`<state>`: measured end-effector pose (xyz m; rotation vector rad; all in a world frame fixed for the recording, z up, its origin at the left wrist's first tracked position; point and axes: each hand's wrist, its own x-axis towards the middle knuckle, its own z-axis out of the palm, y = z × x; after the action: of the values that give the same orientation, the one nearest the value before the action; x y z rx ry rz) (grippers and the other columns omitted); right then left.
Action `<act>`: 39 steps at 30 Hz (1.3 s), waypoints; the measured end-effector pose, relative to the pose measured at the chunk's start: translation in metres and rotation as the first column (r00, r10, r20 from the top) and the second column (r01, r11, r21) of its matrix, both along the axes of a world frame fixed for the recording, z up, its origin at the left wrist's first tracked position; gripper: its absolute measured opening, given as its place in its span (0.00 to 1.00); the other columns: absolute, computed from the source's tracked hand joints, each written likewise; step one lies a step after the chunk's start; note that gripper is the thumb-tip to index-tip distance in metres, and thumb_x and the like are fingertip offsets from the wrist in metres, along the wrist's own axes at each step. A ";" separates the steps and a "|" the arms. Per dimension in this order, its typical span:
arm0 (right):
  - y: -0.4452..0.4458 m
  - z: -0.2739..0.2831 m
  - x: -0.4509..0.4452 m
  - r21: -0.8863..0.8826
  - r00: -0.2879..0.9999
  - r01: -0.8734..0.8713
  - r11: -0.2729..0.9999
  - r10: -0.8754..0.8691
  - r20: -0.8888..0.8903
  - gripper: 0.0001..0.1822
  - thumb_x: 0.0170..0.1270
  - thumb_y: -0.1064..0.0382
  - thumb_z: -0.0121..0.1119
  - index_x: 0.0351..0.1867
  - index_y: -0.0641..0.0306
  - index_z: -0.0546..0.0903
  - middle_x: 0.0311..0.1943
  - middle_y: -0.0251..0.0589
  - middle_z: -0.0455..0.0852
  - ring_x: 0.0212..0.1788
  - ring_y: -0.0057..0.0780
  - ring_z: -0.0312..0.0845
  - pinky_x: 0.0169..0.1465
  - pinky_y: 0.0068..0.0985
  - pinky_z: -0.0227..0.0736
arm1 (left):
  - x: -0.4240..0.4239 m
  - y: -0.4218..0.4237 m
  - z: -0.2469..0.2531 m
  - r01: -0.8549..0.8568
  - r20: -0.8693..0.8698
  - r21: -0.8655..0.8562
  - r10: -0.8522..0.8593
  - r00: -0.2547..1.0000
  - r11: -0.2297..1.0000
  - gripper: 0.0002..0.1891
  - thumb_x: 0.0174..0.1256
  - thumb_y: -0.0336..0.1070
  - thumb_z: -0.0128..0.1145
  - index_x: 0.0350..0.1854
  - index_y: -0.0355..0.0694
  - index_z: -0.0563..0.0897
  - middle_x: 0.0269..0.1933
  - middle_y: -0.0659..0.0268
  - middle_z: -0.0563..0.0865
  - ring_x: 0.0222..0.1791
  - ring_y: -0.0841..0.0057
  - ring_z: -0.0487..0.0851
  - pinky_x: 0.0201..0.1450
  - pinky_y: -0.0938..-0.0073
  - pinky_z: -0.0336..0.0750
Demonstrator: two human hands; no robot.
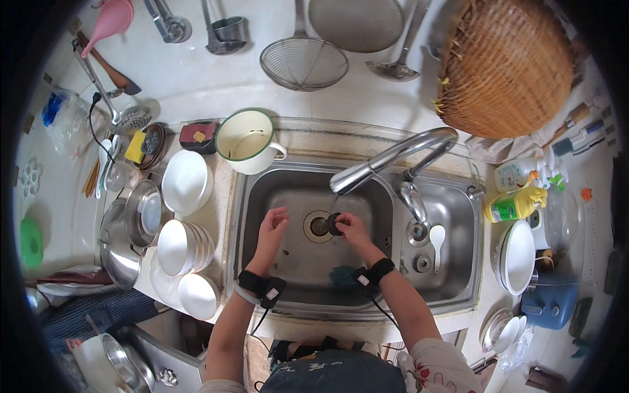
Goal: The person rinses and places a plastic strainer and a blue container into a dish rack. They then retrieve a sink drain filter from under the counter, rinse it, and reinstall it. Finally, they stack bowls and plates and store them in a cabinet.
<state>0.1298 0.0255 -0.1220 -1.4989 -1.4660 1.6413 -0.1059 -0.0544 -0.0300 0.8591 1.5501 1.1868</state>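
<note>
My right hand [352, 228] pinches a small dark round object [334, 224], possibly a drain stopper, at the right edge of the drain opening [319, 225]. The fingers partly cover it, so its kind is unclear. My left hand [273, 227] hangs over the left part of the large steel basin [295, 265] with its fingers apart and nothing in it. Above my right hand, the chrome faucet spout [351, 182] points down into this basin. A teal cloth or scrubber [343, 276] lies on the basin floor near my right wrist. Small dark scraps rest on the floor at left.
The smaller basin [454, 245] holds a white spoon [437, 243] and a sink strainer [422, 263]. Stacked bowls [177, 248] and a cream enamel mug [245, 142] stand left. At right are a yellow bottle [513, 204] and white bowls [519, 258]. A wicker basket [506, 69] hangs behind.
</note>
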 end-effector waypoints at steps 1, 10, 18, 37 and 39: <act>-0.003 -0.012 -0.010 0.068 0.990 -0.059 0.996 0.049 0.132 0.06 0.60 0.68 0.61 0.39 0.61 0.80 0.29 0.39 0.83 0.20 0.26 0.76 0.23 0.24 0.69 | -0.002 -0.007 0.001 0.005 0.028 0.024 -0.006 1.000 1.000 0.15 0.67 0.27 0.52 0.55 0.37 0.75 0.48 0.65 0.82 0.51 0.79 0.78 0.56 0.77 0.70; -0.008 -0.061 -0.057 0.102 0.923 -0.198 0.975 0.150 0.355 0.05 0.59 0.72 0.55 0.32 0.71 0.81 0.30 0.55 0.83 0.37 0.50 0.81 0.40 0.39 0.75 | -0.025 -0.059 0.012 -0.094 0.023 -0.048 0.095 0.995 0.994 0.10 0.67 0.27 0.51 0.50 0.36 0.78 0.45 0.67 0.83 0.49 0.81 0.79 0.56 0.80 0.70; -0.068 -0.065 -0.096 0.414 0.760 -0.626 0.660 0.398 0.514 0.17 0.49 0.74 0.59 0.44 0.68 0.76 0.39 0.55 0.77 0.46 0.54 0.76 0.49 0.43 0.73 | -0.024 -0.082 0.027 -0.113 0.033 -0.062 0.116 0.993 0.992 0.09 0.68 0.28 0.51 0.48 0.35 0.78 0.45 0.68 0.83 0.48 0.82 0.79 0.55 0.79 0.71; -0.119 -0.080 -0.128 0.091 0.255 -0.966 0.241 0.943 0.215 0.12 0.44 0.66 0.64 0.34 0.58 0.85 0.28 0.49 0.84 0.36 0.44 0.82 0.40 0.37 0.75 | -0.029 -0.131 0.043 -0.191 0.082 -0.076 0.197 0.977 0.979 0.08 0.70 0.26 0.48 0.47 0.35 0.79 0.43 0.68 0.83 0.46 0.84 0.78 0.51 0.82 0.71; -0.110 -0.069 -0.113 -0.054 0.224 -0.972 0.228 0.972 0.072 0.08 0.44 0.66 0.63 0.29 0.59 0.85 0.25 0.46 0.84 0.32 0.40 0.82 0.37 0.36 0.76 | -0.028 -0.129 0.042 -0.198 0.068 -0.068 0.203 0.977 0.978 0.08 0.70 0.26 0.49 0.46 0.35 0.79 0.42 0.68 0.83 0.45 0.83 0.79 0.50 0.82 0.72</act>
<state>0.0172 -0.0841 -0.1913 -0.4447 -2.8064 2.1521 -0.1335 -0.1838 0.0120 0.6222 1.6322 1.2931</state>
